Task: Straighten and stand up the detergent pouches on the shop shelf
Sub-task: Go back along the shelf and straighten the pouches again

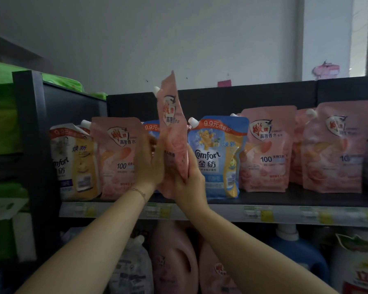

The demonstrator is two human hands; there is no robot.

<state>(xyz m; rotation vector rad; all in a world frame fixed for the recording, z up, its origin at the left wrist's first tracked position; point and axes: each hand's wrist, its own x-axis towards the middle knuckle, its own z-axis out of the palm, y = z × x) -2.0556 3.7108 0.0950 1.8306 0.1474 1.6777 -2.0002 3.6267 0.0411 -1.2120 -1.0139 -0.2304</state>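
Held pink pouch (172, 126): lifted off the shelf (285, 198), upright, turned nearly edge-on to the camera, white spout at its upper left. Its bottom end sits just above the shelf's front edge, in the gap between the left pink pouch (117, 155) and the blue Comfort pouch (217, 158).

Right hand (190, 181): wrapped round the pouch's lower right edge, thumb up along the front face.

Left hand (149, 164): laid flat against the pouch's left side, fingers pointing up and close together; motion blur, so fingertip detail is unclear. Thin bracelet (139, 192) on that wrist.

Row on the shelf, left to right:
- Yellow-and-white Comfort pouch (74, 160), standing, top corner crumpled.
- Left pink pouch, standing, touching its neighbour.
- A second blue pouch (151, 127), mostly hidden behind the hands.
- Blue Comfort pouch, standing, lower body bulged.
- Middle pink pouch (266, 149), standing.
- Right pink pouch (336, 149), standing, with another pink one partly hidden behind it.

Price-label strip (253, 213) runs along the shelf front. Below: pink detergent bottles (174, 257) and a blue bottle (300, 253). Green packs (0, 124) at far left.
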